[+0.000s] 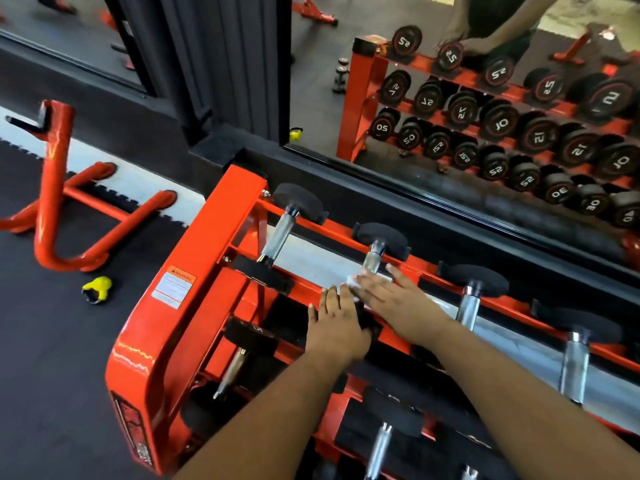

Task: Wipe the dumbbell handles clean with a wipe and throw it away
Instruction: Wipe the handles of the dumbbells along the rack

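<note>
On the rack's top tier, second dumbbell from the left end, your hands meet; your right hand lies over the handle with fingers straight and slightly spread, pressing the wipe against the bar; only a white corner of it shows past your fingertips, near the lower end of the handle. Your left hand rests flat on the near head of that dumbbell, fingers straight and together, gripping nothing; it seems to steady the weight.

Risks, as I judge them: with flat fingers and no curl, you may clean only the top of the bar and miss the underside; the wipe, merely pressed and not pinched, could slip off and drop through the rails to the tier below; a hard sideways push could roll the dumbbell in its cradle, since your left hand only rests on it. The first handle and the third handle cannot be judged clean or dirty from here; the wipe is not yet binned, and no bin is in sight.
</note>
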Motion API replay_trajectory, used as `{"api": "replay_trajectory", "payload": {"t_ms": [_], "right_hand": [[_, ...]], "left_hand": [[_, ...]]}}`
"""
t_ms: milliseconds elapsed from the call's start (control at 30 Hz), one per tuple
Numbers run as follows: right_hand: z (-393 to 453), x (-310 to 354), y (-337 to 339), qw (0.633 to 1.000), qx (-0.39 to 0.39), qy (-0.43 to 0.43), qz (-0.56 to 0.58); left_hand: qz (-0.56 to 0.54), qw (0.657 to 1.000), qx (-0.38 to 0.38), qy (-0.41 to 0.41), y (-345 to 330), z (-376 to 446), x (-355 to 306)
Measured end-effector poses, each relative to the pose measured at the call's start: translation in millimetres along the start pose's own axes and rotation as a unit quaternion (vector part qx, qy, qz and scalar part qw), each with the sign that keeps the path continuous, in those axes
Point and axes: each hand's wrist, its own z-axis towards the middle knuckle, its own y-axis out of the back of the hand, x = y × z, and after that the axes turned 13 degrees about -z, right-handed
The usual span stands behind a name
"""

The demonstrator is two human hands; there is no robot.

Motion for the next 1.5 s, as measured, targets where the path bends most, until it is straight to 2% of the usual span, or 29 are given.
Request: {"api": "replay_trajectory", "payload": {"t_ms": [133, 200, 300, 367, 467, 567, 667, 767, 833, 867, 933, 1000, 1033, 1067, 1233, 1367, 1433, 1500], "right_hand": [[21, -4, 5, 0.98, 0.011, -0.185, 0.068], [16, 13, 4, 0.978, 0.001, -0.177, 0.11], [-1, 24, 2, 0.99, -0.011, -0.089, 0.113], [2, 15, 3, 0.984, -0.025, -0.131, 0.114], [16, 8, 7, 0.958, 0.014, -0.231, 0.166], [8, 28, 3, 0.941, 0.048, -0.219, 0.255], [-7, 39, 0, 0.947, 0.046, -0.173, 0.267], [9, 26, 0, 0.94, 0.041, -0.222, 0.254], [22, 24, 4, 0.902, 0.021, -0.288, 0.32], [24, 28, 7, 0.864, 0.012, -0.322, 0.388], [18, 46, 16, 0.741, -0.018, -0.367, 0.562], [13, 63, 25, 0.612, -0.026, -0.394, 0.685], [14, 65, 29, 0.57, -0.023, -0.403, 0.716], [19, 62, 31, 0.548, -0.018, -0.411, 0.729], [48, 27, 44, 0.517, 0.02, -0.466, 0.718], [27, 46, 59, 0.583, 0.041, -0.451, 0.675], [21, 54, 58, 0.592, 0.049, -0.449, 0.668], [33, 46, 58, 0.578, 0.031, -0.466, 0.669]], "left_hand": [[0.026, 0.999, 0.012, 0.02, 2, -1, -3], [0.032, 0.999, 0.019, 0.025, 4, 0, -5], [0.03, 0.999, 0.018, 0.03, 4, -1, -7], [0.038, 0.999, 0.021, 0.033, 2, 0, -8], [0.044, 0.998, 0.018, 0.042, 1, 1, -8], [0.036, 0.998, 0.025, 0.045, 3, 0, -9], [0.028, 0.998, 0.026, 0.044, 3, 0, -9], [0.034, 0.998, 0.027, 0.047, 2, 2, -7], [0.038, 0.998, 0.03, 0.051, 2, 3, -7], [0.038, 0.997, 0.035, 0.053, 3, 3, -8], [0.036, 0.997, 0.04, 0.06, 4, 2, -8], [0.034, 0.997, 0.037, 0.062, 4, 3, -8], [0.035, 0.997, 0.037, 0.063, 3, 3, -7], [0.04, 0.996, 0.038, 0.063, 2, 4, -6], [0.057, 0.995, 0.041, 0.065, 0, 5, -4], [0.06, 0.996, 0.044, 0.055, 1, 5, -3], [0.059, 0.996, 0.041, 0.047, 1, 4, -1], [0.054, 0.997, 0.036, 0.04, 0, 3, -1]]}}
